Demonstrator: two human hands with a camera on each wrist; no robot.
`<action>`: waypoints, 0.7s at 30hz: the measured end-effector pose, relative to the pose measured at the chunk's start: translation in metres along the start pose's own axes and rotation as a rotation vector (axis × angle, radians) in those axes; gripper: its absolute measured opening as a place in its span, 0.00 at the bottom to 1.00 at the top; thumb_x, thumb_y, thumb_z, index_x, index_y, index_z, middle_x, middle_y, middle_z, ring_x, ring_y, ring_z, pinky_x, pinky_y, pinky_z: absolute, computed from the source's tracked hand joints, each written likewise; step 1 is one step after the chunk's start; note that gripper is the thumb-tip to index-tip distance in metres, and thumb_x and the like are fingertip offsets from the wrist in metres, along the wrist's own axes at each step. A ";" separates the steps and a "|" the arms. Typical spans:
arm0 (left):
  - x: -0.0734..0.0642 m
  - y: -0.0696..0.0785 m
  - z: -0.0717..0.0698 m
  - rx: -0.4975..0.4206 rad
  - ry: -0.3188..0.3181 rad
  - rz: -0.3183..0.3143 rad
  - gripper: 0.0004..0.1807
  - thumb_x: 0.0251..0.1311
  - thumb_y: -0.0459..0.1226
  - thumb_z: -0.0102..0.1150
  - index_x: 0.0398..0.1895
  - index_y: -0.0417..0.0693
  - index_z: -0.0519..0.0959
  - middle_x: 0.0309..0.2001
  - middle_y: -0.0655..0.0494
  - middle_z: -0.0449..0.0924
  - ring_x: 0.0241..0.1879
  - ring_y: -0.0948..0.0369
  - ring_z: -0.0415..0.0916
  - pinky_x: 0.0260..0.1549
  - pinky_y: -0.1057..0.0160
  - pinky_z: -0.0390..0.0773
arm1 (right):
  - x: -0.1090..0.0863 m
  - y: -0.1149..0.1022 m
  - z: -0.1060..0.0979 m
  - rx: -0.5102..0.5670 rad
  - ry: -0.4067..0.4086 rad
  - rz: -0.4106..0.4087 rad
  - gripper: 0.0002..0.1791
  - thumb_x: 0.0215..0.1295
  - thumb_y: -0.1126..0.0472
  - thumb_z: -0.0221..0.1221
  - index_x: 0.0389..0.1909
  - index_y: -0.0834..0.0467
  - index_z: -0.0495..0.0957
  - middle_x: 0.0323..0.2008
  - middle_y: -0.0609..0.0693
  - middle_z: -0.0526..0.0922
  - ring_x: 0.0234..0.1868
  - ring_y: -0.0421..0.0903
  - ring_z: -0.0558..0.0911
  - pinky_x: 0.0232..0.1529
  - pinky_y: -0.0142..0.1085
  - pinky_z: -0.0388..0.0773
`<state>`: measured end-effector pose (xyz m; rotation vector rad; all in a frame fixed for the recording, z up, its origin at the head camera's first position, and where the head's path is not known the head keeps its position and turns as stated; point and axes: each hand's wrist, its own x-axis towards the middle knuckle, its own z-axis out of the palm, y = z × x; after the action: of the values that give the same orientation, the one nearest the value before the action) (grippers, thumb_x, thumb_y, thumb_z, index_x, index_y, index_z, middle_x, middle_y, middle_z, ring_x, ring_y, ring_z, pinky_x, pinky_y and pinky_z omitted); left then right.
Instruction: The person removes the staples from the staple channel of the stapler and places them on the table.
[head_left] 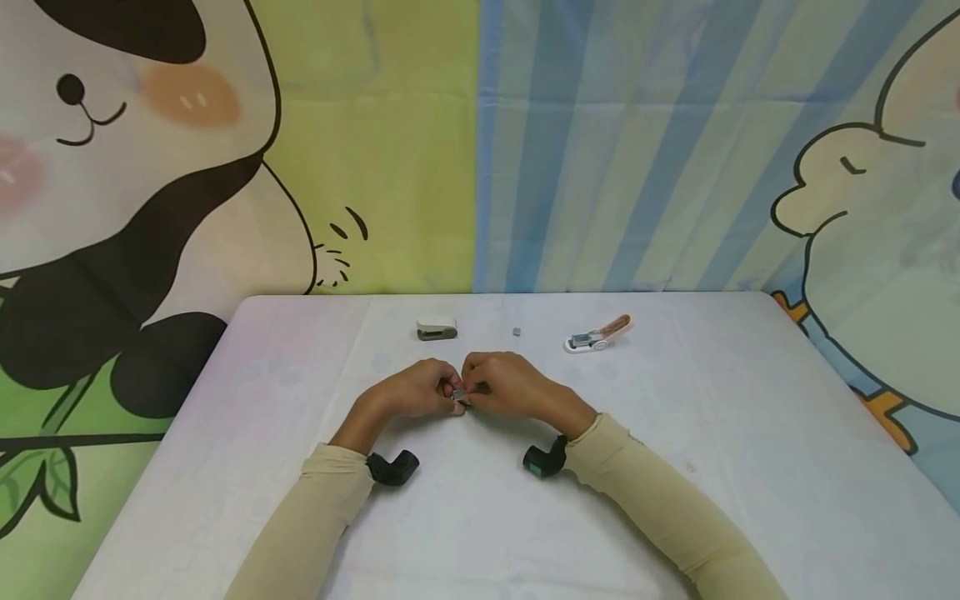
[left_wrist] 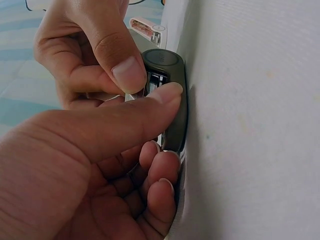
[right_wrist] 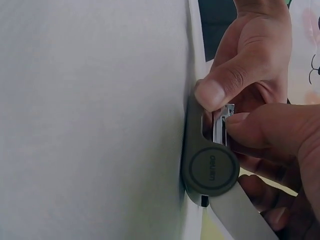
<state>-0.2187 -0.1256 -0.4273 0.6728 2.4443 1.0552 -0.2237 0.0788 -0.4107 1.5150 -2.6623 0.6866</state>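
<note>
Both hands work on a small stapler (head_left: 460, 397) with a dark grey-green body, low over the table. The right wrist view shows its white handle (right_wrist: 240, 212) swung far away from the body (right_wrist: 212, 170), with a metal staple channel (right_wrist: 219, 127) exposed between. My left hand (head_left: 420, 388) grips the body, its thumb pressed on one end and fingers curled behind. My right hand (head_left: 510, 383) holds the stapler from the other side, thumb against the metal channel. Fingers hide part of the channel, so its contents cannot be made out.
On the white-covered table (head_left: 645, 500), beyond the hands, stand a white-and-grey stapler (head_left: 437, 329), a small grey block that looks like staples (head_left: 517, 332), and a white stapler with an orange-brown handle (head_left: 597, 335). A printed curtain (head_left: 600, 167) hangs behind the table.
</note>
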 end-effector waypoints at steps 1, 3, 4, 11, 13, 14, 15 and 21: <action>0.000 0.000 0.000 0.000 -0.001 0.000 0.09 0.54 0.34 0.71 0.34 0.44 0.79 0.27 0.57 0.74 0.29 0.63 0.69 0.33 0.62 0.69 | 0.000 0.000 -0.001 -0.003 -0.003 -0.010 0.04 0.59 0.65 0.65 0.26 0.55 0.83 0.37 0.44 0.78 0.33 0.37 0.76 0.38 0.32 0.74; 0.000 0.001 0.000 -0.005 -0.002 -0.007 0.09 0.54 0.34 0.71 0.34 0.44 0.79 0.27 0.57 0.74 0.29 0.62 0.69 0.33 0.62 0.70 | 0.000 0.000 -0.003 0.004 -0.012 -0.021 0.04 0.59 0.65 0.65 0.26 0.56 0.83 0.37 0.44 0.78 0.34 0.38 0.76 0.39 0.32 0.74; 0.000 0.001 0.000 -0.009 -0.004 -0.010 0.09 0.54 0.34 0.71 0.34 0.44 0.79 0.27 0.57 0.74 0.29 0.62 0.69 0.33 0.62 0.70 | 0.000 0.001 -0.003 0.012 -0.015 -0.023 0.04 0.59 0.66 0.65 0.26 0.56 0.83 0.36 0.44 0.78 0.34 0.38 0.76 0.39 0.32 0.74; -0.001 0.003 0.000 -0.020 -0.011 -0.020 0.09 0.54 0.34 0.71 0.34 0.44 0.79 0.27 0.56 0.75 0.29 0.62 0.70 0.32 0.62 0.70 | -0.001 0.007 -0.005 0.058 -0.024 -0.054 0.04 0.58 0.68 0.63 0.26 0.57 0.83 0.34 0.44 0.75 0.32 0.37 0.75 0.38 0.30 0.73; -0.001 0.003 0.000 -0.018 -0.010 -0.021 0.09 0.54 0.34 0.71 0.34 0.44 0.79 0.27 0.56 0.75 0.29 0.62 0.70 0.32 0.62 0.70 | -0.002 0.008 -0.006 0.067 -0.026 -0.067 0.05 0.58 0.68 0.63 0.26 0.56 0.83 0.32 0.43 0.74 0.31 0.36 0.74 0.37 0.30 0.72; -0.001 0.003 0.000 -0.016 -0.010 -0.023 0.09 0.54 0.34 0.71 0.34 0.44 0.80 0.27 0.56 0.75 0.29 0.62 0.69 0.32 0.62 0.70 | -0.002 0.009 -0.006 0.076 -0.029 -0.073 0.05 0.58 0.68 0.63 0.27 0.56 0.83 0.31 0.42 0.74 0.31 0.36 0.73 0.37 0.29 0.72; -0.001 0.003 0.000 -0.016 -0.010 -0.023 0.08 0.54 0.34 0.71 0.34 0.44 0.80 0.27 0.57 0.75 0.29 0.62 0.69 0.32 0.62 0.70 | -0.002 0.009 -0.007 0.089 -0.031 -0.082 0.05 0.58 0.68 0.63 0.27 0.56 0.83 0.31 0.42 0.73 0.31 0.35 0.73 0.37 0.29 0.72; 0.000 0.003 0.000 -0.012 -0.007 -0.031 0.09 0.53 0.33 0.71 0.35 0.44 0.79 0.28 0.57 0.75 0.29 0.62 0.69 0.33 0.62 0.69 | -0.004 0.011 -0.017 0.274 0.021 -0.106 0.06 0.59 0.70 0.59 0.28 0.60 0.85 0.33 0.46 0.77 0.33 0.38 0.75 0.34 0.34 0.74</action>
<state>-0.2181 -0.1237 -0.4252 0.6312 2.4331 1.0532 -0.2342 0.0930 -0.3999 1.6818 -2.5337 1.0893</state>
